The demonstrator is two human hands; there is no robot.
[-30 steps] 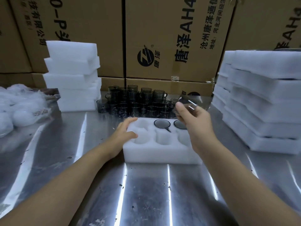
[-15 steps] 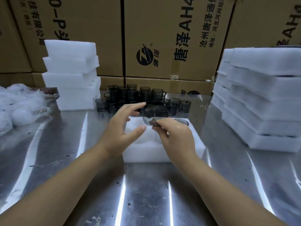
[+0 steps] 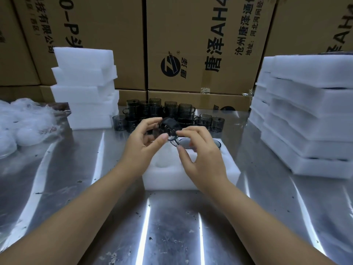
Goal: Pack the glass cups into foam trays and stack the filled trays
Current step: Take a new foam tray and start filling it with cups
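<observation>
Grip clamped from both sides, left hand (image 3: 142,145) and right hand (image 3: 202,155) hold a glass cup (image 3: 169,127) above the foam tray (image 3: 172,178), best lowered squarely into an empty pocket.

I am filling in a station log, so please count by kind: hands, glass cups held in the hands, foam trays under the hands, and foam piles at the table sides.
hands: 2 (left hand, right hand)
held glass cup: 1
foam tray under the hands: 1
foam piles: 2 (left pile, right pile)
total: 6
</observation>
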